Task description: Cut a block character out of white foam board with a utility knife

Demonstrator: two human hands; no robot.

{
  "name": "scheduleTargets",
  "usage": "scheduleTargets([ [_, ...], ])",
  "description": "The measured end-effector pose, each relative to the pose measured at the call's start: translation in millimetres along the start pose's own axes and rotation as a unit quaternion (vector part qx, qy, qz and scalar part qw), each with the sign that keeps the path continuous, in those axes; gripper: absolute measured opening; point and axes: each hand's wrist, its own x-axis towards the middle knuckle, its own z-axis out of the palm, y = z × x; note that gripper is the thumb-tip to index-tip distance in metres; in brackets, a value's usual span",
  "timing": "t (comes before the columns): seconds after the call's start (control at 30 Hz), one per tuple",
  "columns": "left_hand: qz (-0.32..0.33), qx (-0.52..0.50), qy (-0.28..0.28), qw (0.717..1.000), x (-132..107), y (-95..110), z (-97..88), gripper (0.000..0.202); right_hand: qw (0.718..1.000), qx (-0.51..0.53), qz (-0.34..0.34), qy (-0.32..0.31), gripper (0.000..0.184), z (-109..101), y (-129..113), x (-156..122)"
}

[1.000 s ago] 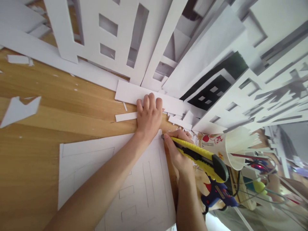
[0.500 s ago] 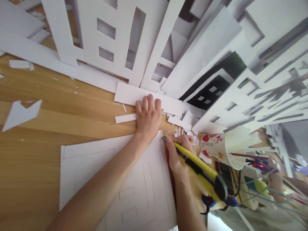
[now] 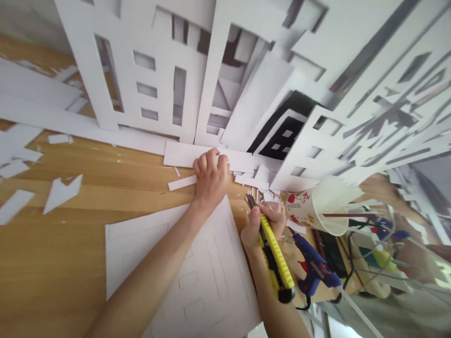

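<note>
My left hand (image 3: 210,177) rests with curled fingers on a white foam-board strip (image 3: 183,155) at the far edge of a wooden table (image 3: 52,244). A thin white strip (image 3: 181,183) lies just left of it. My right hand (image 3: 263,219) grips a yellow and black utility knife (image 3: 275,253), blade end pointing away from me, near the top right corner of a large white sheet with pencilled rectangles (image 3: 197,277). The knife's handle points back toward me.
White foam-board building facades with cut-out windows (image 3: 148,70) lean along the far side. A printed paper cup (image 3: 313,211) lies on its side at right, beside a blue glue gun (image 3: 313,267) and cables. White offcuts (image 3: 59,192) are scattered at left.
My right hand swung the knife from lying flat and slanted right to more upright, the handle now pointing toward me. The view shifted up and back. My left hand stayed on the strip.
</note>
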Motion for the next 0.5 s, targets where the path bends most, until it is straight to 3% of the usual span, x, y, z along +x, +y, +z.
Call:
scheduleTargets([
  [0.1, 0.032, -0.015, -0.044, 0.998, 1, -1, -16.9, 0.023, 0.996, 0.019, -0.048, 0.079, 0.011, 6, -16, 12],
  [0.2, 0.034, -0.003, -0.16, 0.986, -9, -5, -45.0, 0.023, 0.995, 0.037, -0.018, 0.089, 0.011, 5, -28, 18],
  [0.3, 0.002, 0.074, -0.264, 0.962, -26, -10, -69.6, 0.049, 0.996, 0.043, 0.005, 0.08, 0.013, -2, -34, 18],
  [0.4, -0.016, 0.113, -0.318, 0.941, -37, -14, -78.9, 0.057, 0.996, 0.037, 0.014, 0.075, 0.015, -8, -36, 19],
  [0.5, -0.031, 0.092, -0.364, 0.926, -33, -20, -81.1, 0.052, 0.996, 0.043, 0.005, 0.078, 0.017, -12, -43, 22],
])
